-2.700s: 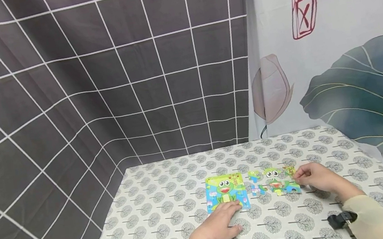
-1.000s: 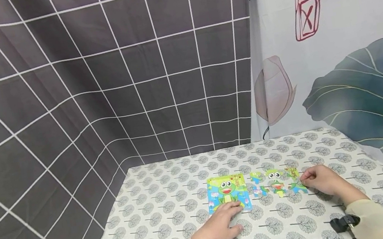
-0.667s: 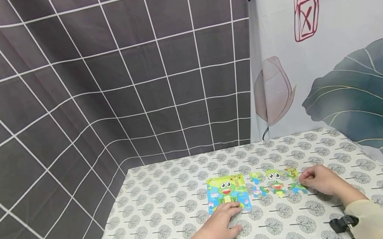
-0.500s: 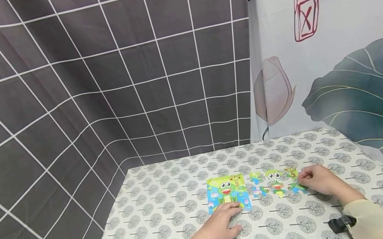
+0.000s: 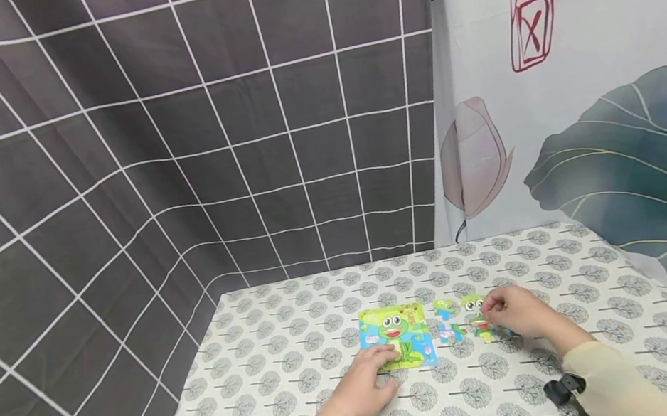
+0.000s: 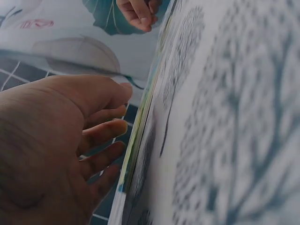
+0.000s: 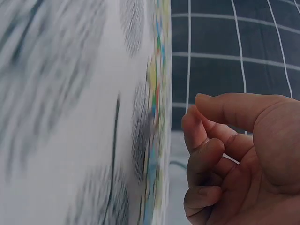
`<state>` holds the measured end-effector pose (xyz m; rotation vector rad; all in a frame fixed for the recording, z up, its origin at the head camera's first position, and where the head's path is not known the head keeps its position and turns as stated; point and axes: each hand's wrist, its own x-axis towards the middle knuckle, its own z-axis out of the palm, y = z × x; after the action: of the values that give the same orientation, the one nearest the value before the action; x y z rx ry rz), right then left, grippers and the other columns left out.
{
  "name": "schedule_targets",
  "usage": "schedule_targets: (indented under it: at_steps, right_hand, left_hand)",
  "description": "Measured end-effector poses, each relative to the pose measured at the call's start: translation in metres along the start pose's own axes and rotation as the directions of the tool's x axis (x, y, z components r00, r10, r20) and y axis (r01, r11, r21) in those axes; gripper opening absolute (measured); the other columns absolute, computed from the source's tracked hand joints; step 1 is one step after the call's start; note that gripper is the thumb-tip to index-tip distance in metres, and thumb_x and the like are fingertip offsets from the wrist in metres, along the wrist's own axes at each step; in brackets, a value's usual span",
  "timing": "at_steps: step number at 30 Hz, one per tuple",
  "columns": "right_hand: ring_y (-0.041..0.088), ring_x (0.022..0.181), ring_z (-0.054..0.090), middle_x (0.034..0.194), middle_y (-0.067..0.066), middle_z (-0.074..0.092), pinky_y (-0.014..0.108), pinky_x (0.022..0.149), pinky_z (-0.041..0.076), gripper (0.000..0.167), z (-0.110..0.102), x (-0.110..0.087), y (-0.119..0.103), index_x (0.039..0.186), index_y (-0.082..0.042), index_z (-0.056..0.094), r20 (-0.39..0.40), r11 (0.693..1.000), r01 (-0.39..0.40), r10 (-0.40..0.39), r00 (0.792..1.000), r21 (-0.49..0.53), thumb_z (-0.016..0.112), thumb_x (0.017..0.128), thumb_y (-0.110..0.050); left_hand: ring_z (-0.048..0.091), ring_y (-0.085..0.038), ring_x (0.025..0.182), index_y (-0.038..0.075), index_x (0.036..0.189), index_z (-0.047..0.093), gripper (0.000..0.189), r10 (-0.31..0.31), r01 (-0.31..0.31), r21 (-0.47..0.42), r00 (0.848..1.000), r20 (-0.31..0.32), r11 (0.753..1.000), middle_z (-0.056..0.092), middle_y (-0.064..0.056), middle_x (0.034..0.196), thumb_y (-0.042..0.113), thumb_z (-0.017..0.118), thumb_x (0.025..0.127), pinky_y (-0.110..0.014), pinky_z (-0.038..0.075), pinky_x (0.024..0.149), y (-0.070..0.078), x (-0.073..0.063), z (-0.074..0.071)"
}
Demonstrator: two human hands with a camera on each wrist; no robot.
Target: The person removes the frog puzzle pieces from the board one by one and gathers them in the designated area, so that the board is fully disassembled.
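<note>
Head view, lower middle of the frame: the left hand [image 5: 361,391] is being held over the frog board [image 5: 400,331], fingers being loosely extended. To its right, the puzzle pieces [image 5: 472,305] are being partly covered by the right hand [image 5: 519,312], its fingers being curled, thumb against forefinger. Beyond the tablecloth [image 5: 285,362], the upper left is being filled by a checked curtain [image 5: 249,102].
</note>
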<state>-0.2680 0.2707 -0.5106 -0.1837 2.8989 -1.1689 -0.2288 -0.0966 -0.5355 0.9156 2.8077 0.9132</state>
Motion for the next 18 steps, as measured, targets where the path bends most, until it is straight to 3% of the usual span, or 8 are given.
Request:
schedule_targets:
  at_steps: [4,9,18]
  right_hand:
    - [0.017,0.072,0.056,0.080,0.000,0.062,0.029,0.062,0.050,0.003,0.015,0.007,-0.015,0.093,-0.010,0.073,0.021,0.999,0.047,-0.047,0.999,0.013,0.075,0.091,-0.009]
    - [0.016,0.064,0.054,0.079,0.001,0.060,0.026,0.052,0.049,0.005,0.036,0.016,-0.031,0.090,-0.013,0.072,0.056,0.998,0.032,-0.035,0.998,0.051,0.075,0.090,-0.009]
    - [0.017,0.070,0.055,0.078,0.000,0.061,0.030,0.061,0.051,0.008,0.069,0.028,-0.060,0.091,-0.012,0.072,0.095,0.994,0.070,-0.078,0.992,0.087,0.076,0.089,-0.005]
  left_hand:
    - [0.045,-0.024,0.144,0.016,0.146,0.060,0.051,-0.047,0.046,-0.036,0.998,-0.035,0.998,0.053,0.003,0.154,0.025,0.072,0.097,-0.051,0.038,0.121,-0.009,-0.001,-0.005]
    - [0.045,-0.028,0.145,0.016,0.145,0.061,0.053,-0.115,0.113,-0.033,0.991,-0.069,0.993,0.053,0.001,0.154,0.026,0.074,0.095,-0.054,0.037,0.121,-0.017,-0.002,-0.011]
    - [0.048,-0.032,0.142,0.012,0.139,0.065,0.052,-0.170,0.168,-0.027,0.978,-0.118,0.985,0.056,-0.003,0.151,0.027,0.078,0.092,-0.058,0.038,0.119,-0.024,-0.005,-0.015]
